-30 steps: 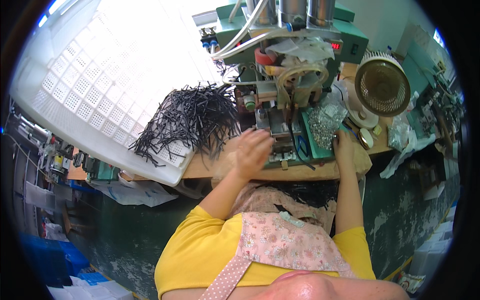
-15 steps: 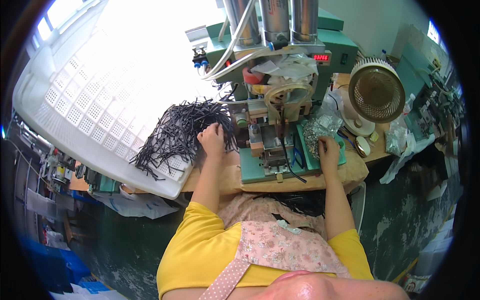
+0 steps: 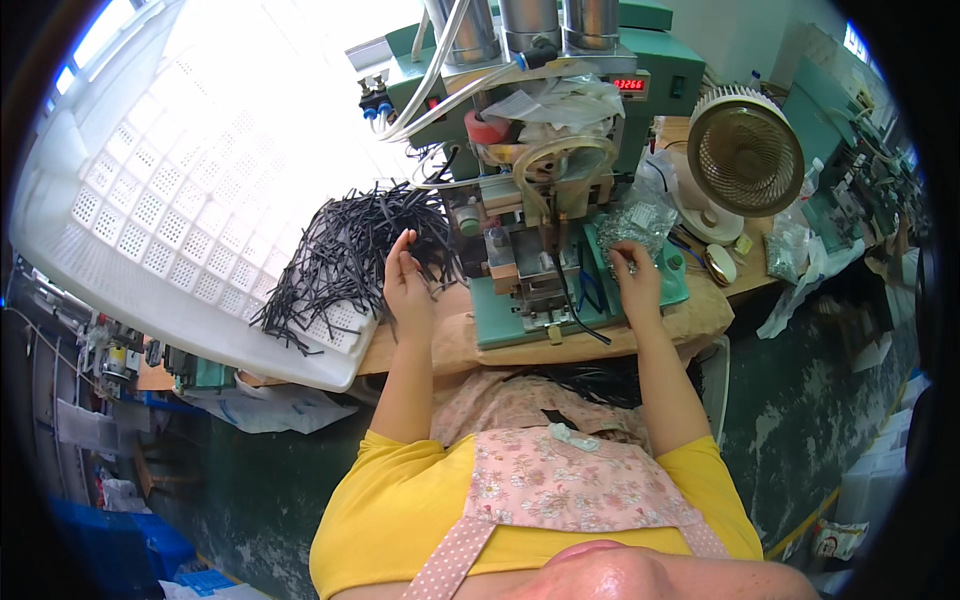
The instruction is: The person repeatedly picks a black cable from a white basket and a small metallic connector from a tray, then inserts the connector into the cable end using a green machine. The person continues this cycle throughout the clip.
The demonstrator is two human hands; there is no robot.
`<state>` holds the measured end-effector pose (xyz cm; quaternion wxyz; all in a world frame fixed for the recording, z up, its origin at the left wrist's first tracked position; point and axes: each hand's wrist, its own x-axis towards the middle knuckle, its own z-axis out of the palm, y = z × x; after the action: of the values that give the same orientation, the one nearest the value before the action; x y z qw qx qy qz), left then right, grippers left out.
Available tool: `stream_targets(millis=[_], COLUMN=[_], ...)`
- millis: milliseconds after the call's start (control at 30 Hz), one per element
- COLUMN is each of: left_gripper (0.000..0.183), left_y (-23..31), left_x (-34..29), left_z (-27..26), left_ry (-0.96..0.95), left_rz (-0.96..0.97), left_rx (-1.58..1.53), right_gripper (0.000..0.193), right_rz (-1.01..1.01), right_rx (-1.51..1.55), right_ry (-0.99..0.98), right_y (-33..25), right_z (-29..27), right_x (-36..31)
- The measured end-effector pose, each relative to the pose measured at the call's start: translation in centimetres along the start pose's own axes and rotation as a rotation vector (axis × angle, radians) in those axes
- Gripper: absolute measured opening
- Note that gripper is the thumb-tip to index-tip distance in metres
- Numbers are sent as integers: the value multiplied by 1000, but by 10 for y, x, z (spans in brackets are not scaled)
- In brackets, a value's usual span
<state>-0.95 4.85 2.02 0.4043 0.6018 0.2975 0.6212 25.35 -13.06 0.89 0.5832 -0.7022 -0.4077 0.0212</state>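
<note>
My left hand is raised at the right edge of a heap of thin black strips. Its fingers are drawn together; what they hold, if anything, does not show clearly. On the other side of the green press machine, my right hand reaches into a pile of small silvery metal pieces. Thumb and fingertips come together there, and whatever is between them is too small to make out. Between my hands, a black cord hangs from the middle of the machine, curving toward the front edge.
The heap lies on a large white perforated plastic crate, tilted at the left. Blue-handled pliers lie on the machine's base. To the right stand a round fan and a clear plastic bag. Brown paper covers the front edge.
My left hand has drawn back from the black strips and turned, fingers now pointing up. The right hand remains at the metal pieces. The whole view has shifted slightly.
</note>
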Motion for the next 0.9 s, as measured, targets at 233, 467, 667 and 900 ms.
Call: stream_targets(millis=[233, 467, 667, 900], left_gripper=[13, 24, 26, 19], left_y=[40, 96, 101, 89], left_x=[-14, 5, 3, -4], left_z=[32, 49, 55, 55], left_ry=[71, -329, -320, -276], left_rz=[73, 14, 33, 86], left_rx=[-159, -193, -206, -165], right_gripper=[14, 14, 15, 17], right_rz=[-90, 16, -77, 48], right_rx=[131, 173, 137, 417], right_ry=[-124, -187, -182, -115], right_y=[-69, -79, -73, -67], right_z=[14, 21, 29, 46], right_x=[10, 10, 5, -1])
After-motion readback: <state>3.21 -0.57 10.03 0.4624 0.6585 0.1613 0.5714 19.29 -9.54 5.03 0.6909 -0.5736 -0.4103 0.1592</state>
